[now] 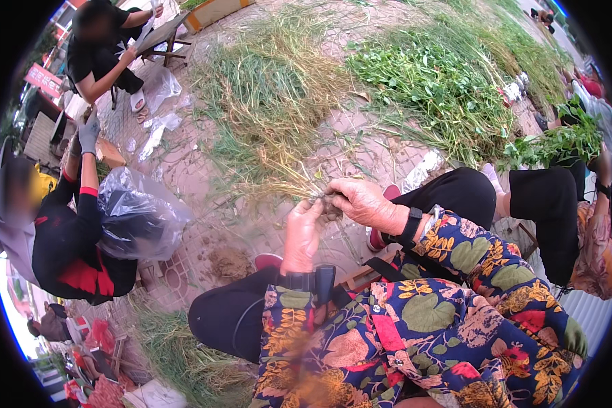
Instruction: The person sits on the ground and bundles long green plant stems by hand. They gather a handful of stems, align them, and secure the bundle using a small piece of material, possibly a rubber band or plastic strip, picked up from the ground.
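Note:
Both of my hands meet over the brick paving in front of my knees. My left hand pinches the root end of a small bunch of grass stalks between thumb and fingers. From the other side my right hand closes on the same soiled root end, its fingertips close to the left ones. The stalks point up and to the left, towards a large heap of cut grass. My fingers partly hide the roots. To the right of that heap lies a pile of leafy green plants.
A person with a grey glove sits at the left beside a clear plastic bag; another sits at the upper left. At the right a person holds leafy stems. Loose soil lies near my left knee, more grass behind it.

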Demonstrator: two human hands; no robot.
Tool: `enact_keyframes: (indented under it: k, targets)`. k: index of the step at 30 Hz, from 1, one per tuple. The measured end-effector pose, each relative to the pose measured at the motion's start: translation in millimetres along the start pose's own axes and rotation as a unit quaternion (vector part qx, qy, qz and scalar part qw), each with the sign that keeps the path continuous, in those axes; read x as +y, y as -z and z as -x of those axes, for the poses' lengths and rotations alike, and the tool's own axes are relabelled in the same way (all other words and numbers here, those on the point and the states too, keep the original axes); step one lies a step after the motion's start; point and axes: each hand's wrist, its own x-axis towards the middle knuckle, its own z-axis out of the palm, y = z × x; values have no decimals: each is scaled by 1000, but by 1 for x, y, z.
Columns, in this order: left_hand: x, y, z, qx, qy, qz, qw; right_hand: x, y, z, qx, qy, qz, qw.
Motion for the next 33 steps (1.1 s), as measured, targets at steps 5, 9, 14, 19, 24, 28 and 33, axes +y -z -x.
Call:
enact_keyframes:
  k: [5,9,14,19,24,28,33]
  targets:
    - [2,2,0,-2,-3,1,1000,-3,2,-2,-15,-12,10,1000]
    - [3,0,1,-14,22,44,999,-5,5,-2,-29,-32,17,999]
    - [9,-1,4,-10,32,21,999,-13,5,-3,-18,-63,58,996]
    - [11,1,1,22,23,6,999,-17,26,-12,134,29,45,989]
    - [5,-1,-6,24,23,-3,999,-41,97,-23,174,9,-213,961]
    - [6,9,-1,54,23,7,998,-110,125,-17,265,117,-261,921]
    - [4,2,-9,34,1,30,999,-189,190,12,255,269,-432,822]
